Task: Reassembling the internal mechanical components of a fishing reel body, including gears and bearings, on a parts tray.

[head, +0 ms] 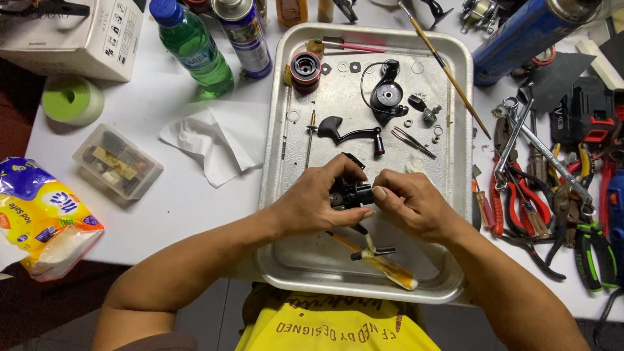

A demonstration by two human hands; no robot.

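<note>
Over a metal tray, my left hand and my right hand both grip a small black reel body. Fingers of each hand close around it from opposite sides. Below the hands lies a screwdriver with a yellow handle. Further up the tray rest a black crank handle, a black and red spool, a black rotor with wire bail, tweezers and several small washers and screws.
A long brush leans across the tray's right rim. Pliers, wrenches and screwdrivers crowd the right side. On the left are crumpled tissue, a clear parts box, a green bottle, a spray can and a yellow bag.
</note>
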